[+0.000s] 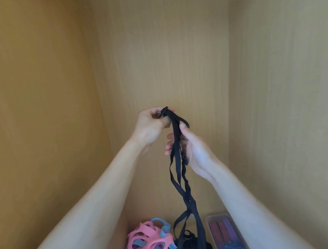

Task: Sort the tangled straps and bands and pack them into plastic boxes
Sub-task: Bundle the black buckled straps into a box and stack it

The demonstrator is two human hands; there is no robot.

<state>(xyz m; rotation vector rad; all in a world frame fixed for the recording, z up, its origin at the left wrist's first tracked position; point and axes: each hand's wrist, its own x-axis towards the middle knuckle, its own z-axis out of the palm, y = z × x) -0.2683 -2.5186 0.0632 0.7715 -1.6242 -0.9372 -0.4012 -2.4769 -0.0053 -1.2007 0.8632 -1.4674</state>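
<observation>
At mid-frame the left grip pinches the top of the black straps by a small buckle. Just below and to the right, the right grip curls round the same strands. They hang to a black tangle at the bottom edge, between pink and blue bands and a clear box holding reddish and purple bands. Wood panels fill the rest.

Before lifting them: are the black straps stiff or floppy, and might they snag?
Probably floppy: the black straps hang limp from the left hand and right hand. Likely light, held by a pinch. They may snag: their loops trail into the black pile.
</observation>
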